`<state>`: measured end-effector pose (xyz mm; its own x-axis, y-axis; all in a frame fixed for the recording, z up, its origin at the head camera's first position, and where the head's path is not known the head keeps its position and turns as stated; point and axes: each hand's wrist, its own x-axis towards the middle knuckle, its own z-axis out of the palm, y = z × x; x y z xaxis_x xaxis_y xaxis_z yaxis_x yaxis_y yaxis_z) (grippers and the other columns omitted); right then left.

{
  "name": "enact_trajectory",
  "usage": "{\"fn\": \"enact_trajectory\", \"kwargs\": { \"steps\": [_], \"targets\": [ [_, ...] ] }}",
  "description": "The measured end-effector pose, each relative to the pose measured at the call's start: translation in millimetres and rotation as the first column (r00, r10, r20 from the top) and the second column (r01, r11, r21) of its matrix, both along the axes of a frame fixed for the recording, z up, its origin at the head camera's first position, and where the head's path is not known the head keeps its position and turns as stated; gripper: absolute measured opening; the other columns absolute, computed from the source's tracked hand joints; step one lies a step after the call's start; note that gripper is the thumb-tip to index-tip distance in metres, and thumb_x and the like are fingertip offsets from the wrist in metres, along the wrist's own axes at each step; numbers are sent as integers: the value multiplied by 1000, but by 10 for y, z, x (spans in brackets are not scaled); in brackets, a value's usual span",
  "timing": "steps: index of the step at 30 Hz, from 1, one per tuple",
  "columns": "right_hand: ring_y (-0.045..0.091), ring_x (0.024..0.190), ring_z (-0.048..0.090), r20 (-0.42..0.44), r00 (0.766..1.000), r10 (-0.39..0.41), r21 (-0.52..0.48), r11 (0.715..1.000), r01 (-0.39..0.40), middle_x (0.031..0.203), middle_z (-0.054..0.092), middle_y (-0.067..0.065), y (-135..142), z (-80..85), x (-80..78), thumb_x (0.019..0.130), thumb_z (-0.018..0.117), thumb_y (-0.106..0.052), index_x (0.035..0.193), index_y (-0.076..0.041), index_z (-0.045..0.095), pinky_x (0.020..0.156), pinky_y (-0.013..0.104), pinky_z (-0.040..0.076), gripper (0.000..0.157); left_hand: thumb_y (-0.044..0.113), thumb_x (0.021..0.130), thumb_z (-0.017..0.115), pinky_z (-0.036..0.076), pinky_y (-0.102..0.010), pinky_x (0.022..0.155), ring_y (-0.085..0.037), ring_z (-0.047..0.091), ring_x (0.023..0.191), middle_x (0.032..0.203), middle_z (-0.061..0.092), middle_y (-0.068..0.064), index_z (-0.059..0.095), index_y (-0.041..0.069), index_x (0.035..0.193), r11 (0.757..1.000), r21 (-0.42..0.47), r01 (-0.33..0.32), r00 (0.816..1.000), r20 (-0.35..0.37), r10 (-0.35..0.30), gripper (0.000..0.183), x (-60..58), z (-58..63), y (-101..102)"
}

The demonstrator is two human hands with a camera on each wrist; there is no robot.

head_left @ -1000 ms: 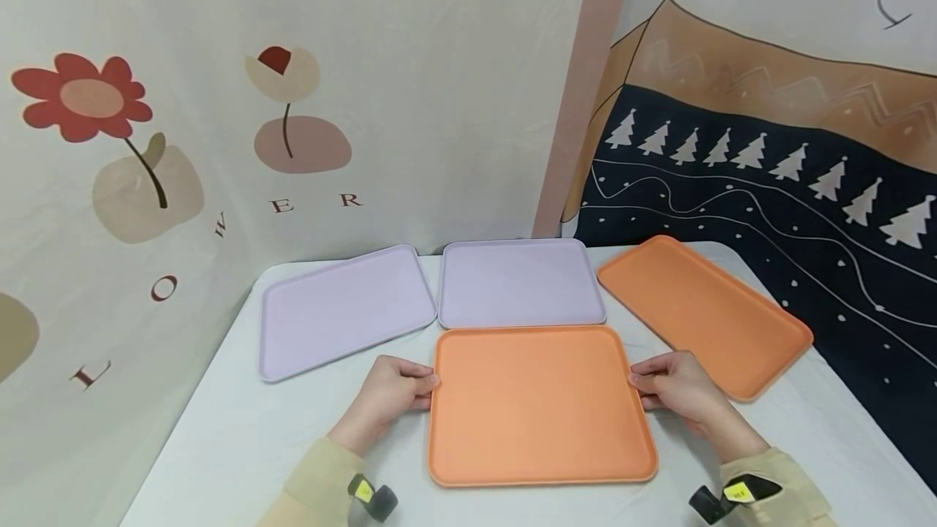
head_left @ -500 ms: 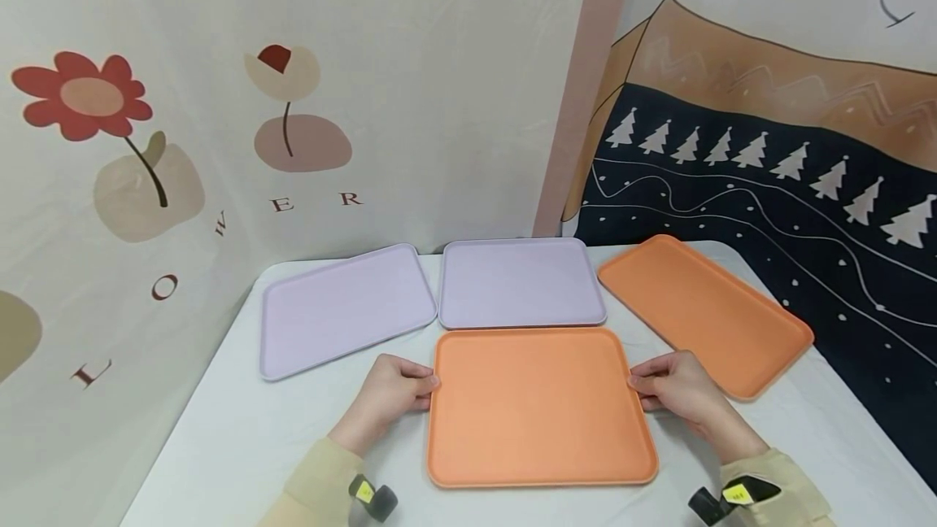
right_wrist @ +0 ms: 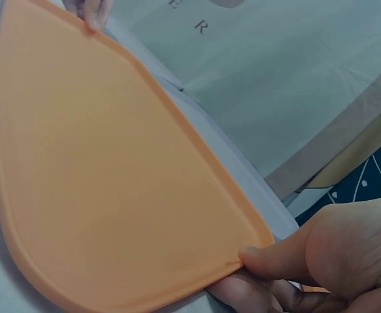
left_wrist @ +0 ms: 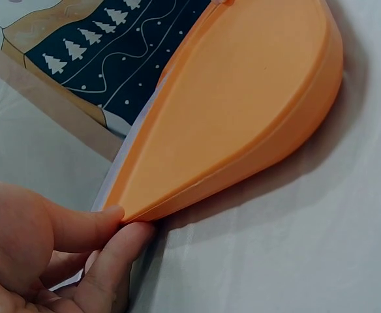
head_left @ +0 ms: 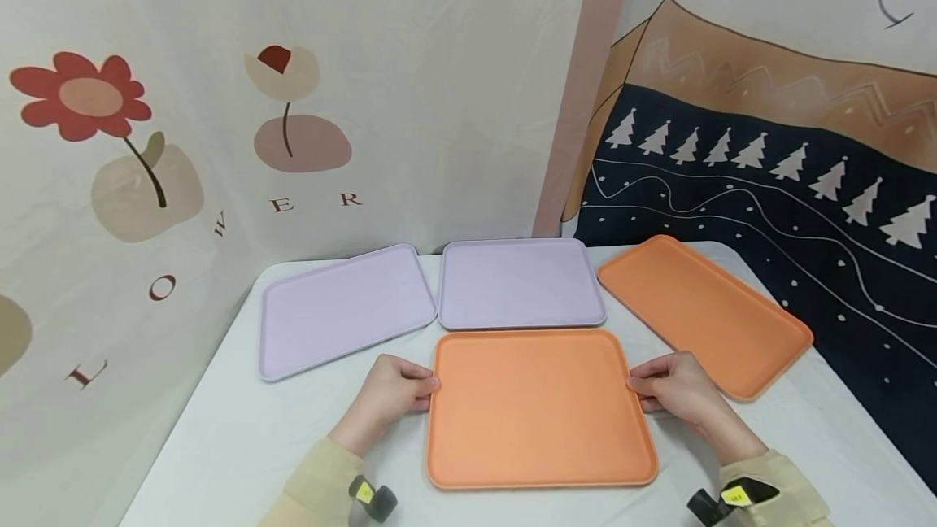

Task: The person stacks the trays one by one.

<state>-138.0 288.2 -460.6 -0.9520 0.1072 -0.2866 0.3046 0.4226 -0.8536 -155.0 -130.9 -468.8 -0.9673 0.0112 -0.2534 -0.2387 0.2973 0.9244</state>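
Note:
Both hands hold one orange tray by its short sides in the head view. My left hand pinches the left rim, thumb on top and fingers beneath, as the left wrist view shows of the hand. On the opposite rim my right hand has the same kind of pinch, seen close up in the right wrist view with the thumb over the edge. Shadow lies under the tray's near edge in the left wrist view. Behind it is a lavender tray, close to its far rim.
A second lavender tray lies angled at the back left. Another orange tray lies slanted at the right, close to my right hand. White cloth covers the table. A printed curtain hangs behind, and dark patterned fabric at the right.
The held orange tray has shifted very slightly toward me, widening the thin gap to the lavender tray behind it. Both hands keep their hold; the other trays stay put.

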Motion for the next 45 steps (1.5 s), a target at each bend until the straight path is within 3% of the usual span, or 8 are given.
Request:
{"fn": "enact_trajectory", "kwargs": {
  "steps": [21, 45],
  "targets": [
    [17, 69, 71, 15, 1000, 17, -38, 999, -17, 87, 75, 8, 18, 23, 4, 95, 76, 0, 105, 12, 76, 61, 30, 65, 15, -1, 89, 82, 66, -32, 65, -19, 74, 68, 84, 75, -11, 77, -7, 94, 997, -71, 24, 1000, 22, -22, 10, -7, 26, -29],
    [19, 73, 75, -22, 999, 40, -184, 982, -43, 88, 76, 18, 118, 18, 34, 95, 72, 7, 112, 23, 68, 68, 33, 67, 24, -5, 90, 79, 66, -31, 67, -18, 73, 71, 82, 76, -13, 79, -8, 93, 998, -40, 39, 999, 14, -38, 4, -18, 61, -72]
  ]
}}
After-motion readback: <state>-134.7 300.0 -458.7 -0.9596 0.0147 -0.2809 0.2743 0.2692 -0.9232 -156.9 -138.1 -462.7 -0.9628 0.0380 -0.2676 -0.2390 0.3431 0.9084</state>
